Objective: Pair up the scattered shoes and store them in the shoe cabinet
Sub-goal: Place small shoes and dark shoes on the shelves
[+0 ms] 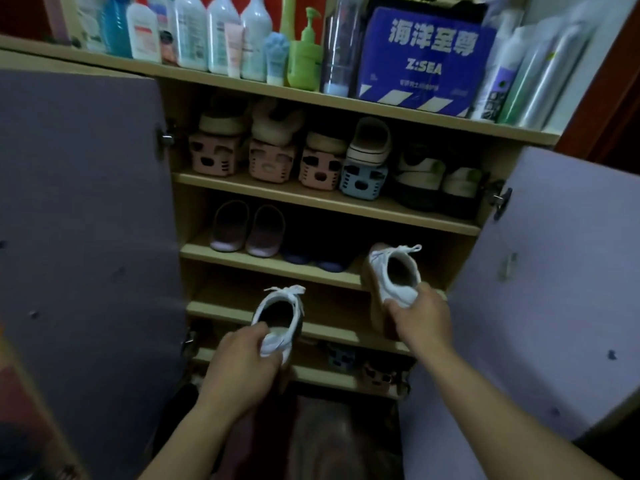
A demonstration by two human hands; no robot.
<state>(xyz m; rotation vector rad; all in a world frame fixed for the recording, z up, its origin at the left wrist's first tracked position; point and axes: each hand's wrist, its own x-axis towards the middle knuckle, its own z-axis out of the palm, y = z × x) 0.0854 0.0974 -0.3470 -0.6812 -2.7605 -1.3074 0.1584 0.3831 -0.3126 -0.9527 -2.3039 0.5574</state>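
The shoe cabinet stands open in front of me with both purple doors swung wide. My left hand grips the heel of one white lace-up sneaker, held in front of the third shelf. My right hand grips the heel of the matching white sneaker, which is higher and tilted, its tan sole facing left, at the right end of the same shelf. Both toes point into the cabinet.
Pink slippers and dark blue shoes sit on the second shelf. The top shelf holds shoes stacked on pink and blue plastic holders. Bottles and a blue box crowd the cabinet top. Left door and right door flank my arms.
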